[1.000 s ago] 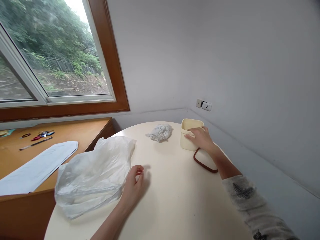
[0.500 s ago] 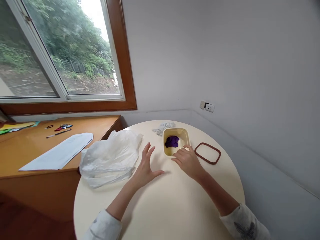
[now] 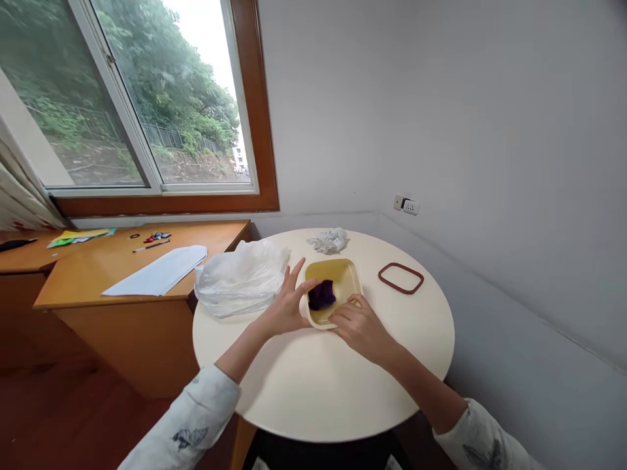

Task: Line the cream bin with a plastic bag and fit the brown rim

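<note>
A pale yellow plastic container [image 3: 350,277] with rounded corners is tilted toward me over the round table. Inside, against its left side, lies a crumpled purple cloth [image 3: 322,296]. My right hand [image 3: 360,326] grips the near rim, fingers over the edge and thumb outside. At the left side, my left hand [image 3: 284,310] has one finger over the rim and its thumb by the near left corner; the other fingers stretch upward. Right of the container a brown rounded-rectangular ring [image 3: 422,285] lies flat on the table.
A white plastic bag [image 3: 240,277] spreads over the left side of the round table [image 3: 323,405]. Behind the container sits a crumpled whitish bag [image 3: 330,241]. A wooden desk [image 3: 117,277] on the left bears white paper [image 3: 159,271], a pen and small items. Walls stand close behind and right.
My left hand has moved right onto the container's left side. The container has come nearer and tilted, with the right hand still on its rim. The view has also shifted.
</note>
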A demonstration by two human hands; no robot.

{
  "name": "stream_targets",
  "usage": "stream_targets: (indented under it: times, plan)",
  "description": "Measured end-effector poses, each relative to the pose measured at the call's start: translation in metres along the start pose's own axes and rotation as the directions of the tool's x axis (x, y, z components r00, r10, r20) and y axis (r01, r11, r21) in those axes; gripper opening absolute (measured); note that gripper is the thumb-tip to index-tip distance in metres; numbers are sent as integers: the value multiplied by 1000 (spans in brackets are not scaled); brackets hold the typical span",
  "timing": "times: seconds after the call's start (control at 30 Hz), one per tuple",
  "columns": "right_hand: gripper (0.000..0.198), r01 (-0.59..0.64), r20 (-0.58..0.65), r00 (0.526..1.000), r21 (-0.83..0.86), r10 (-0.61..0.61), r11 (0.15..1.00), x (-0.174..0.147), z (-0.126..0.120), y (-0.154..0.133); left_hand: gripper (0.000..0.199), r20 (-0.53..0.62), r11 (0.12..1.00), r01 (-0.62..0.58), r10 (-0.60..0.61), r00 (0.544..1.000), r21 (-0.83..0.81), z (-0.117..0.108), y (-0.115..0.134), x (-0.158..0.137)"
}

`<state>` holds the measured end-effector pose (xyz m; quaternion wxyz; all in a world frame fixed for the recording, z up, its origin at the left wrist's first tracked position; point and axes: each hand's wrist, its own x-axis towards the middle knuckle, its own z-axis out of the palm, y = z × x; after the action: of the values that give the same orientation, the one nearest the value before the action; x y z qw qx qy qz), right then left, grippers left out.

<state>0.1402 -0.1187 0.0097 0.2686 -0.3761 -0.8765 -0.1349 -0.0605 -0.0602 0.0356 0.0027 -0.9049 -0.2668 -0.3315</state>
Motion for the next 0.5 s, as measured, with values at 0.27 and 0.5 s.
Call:
stream_targets:
  times: [0.27, 0.5]
  plan:
    - [22, -79, 136, 989, 166, 57, 983, 8, -27, -28, 113, -32, 994, 47, -51, 998, -97, 6, 1, -27]
    - [25, -315, 462, 835, -46, 299, 948, 46, -32, -26, 117, -26, 987, 66, -70, 997, -143, 4, 3, -29]
